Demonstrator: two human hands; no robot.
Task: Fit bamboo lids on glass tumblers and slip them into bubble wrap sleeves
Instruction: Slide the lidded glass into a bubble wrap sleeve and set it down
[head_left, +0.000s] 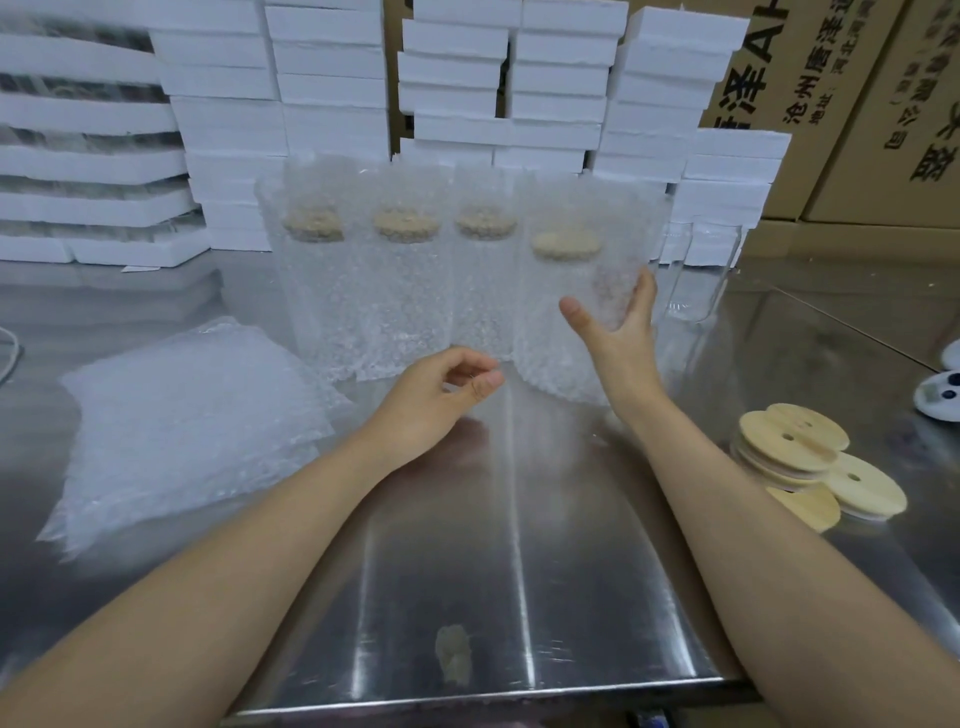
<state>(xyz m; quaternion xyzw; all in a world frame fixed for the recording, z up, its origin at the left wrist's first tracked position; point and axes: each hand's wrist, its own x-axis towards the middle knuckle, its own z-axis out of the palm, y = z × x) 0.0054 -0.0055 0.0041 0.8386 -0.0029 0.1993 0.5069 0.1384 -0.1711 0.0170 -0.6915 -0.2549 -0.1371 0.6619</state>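
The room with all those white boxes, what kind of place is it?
Probably a packing workshop or warehouse: stacks of white foam boxes, printed cardboard cartons behind, and bubble-wrapped tumblers lined up on a steel table.

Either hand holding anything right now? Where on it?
Left hand holds nothing, fingers loosely curled. Right hand rests straight fingers against the lower right side of the rightmost sleeved tumbler, thumb spread clear; no closed grip.
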